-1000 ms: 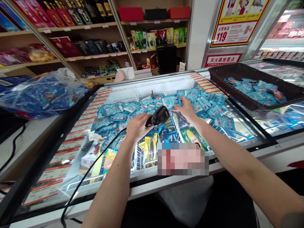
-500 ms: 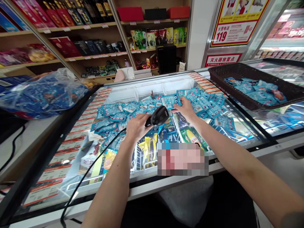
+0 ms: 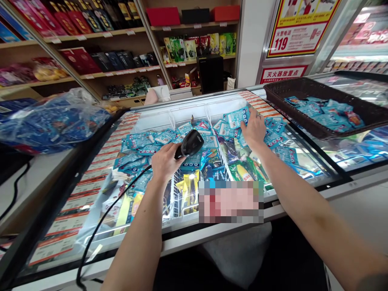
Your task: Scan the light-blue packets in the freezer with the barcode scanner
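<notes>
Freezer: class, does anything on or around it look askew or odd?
Blue packets lie heaped at mixed angles, not in rows, over the freezer. A blocky patch at its near edge also looks odd, hiding what is there.

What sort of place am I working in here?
Most likely a shop: there's what looks like a display freezer with packaged goods inside, shelves of bottles and boxes with price tags along their edges, and a handheld barcode scanner in the left hand.
</notes>
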